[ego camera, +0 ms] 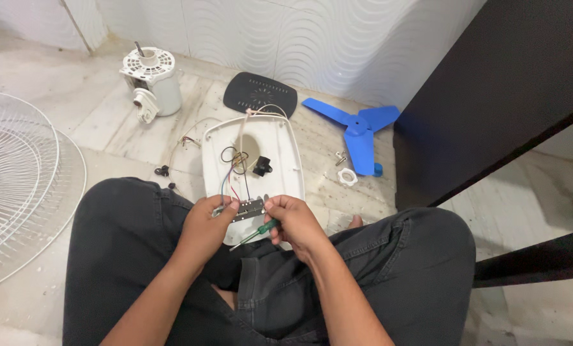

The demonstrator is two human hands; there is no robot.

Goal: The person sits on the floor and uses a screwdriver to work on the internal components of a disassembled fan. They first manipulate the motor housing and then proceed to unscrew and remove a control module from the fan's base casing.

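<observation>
My left hand [207,225] and my right hand [294,222] both pinch a small grey switch block [248,209] with coloured wires running up from it. My right hand also holds a green-handled screwdriver [255,233], its tip pointing lower left. The block sits over the near end of a white fan base shell [278,148] lying open on the floor, with wires [231,168] and a small black part [261,166] inside. I sit cross-legged in dark trousers.
White fan motor housing [151,82] stands at the back left. Black base cover [260,93] and blue fan blade [358,130] lie by the wall. A white nut [347,177] and screws [341,157] lie close by. Wire grilles [17,186] at left; dark furniture [491,96] at right.
</observation>
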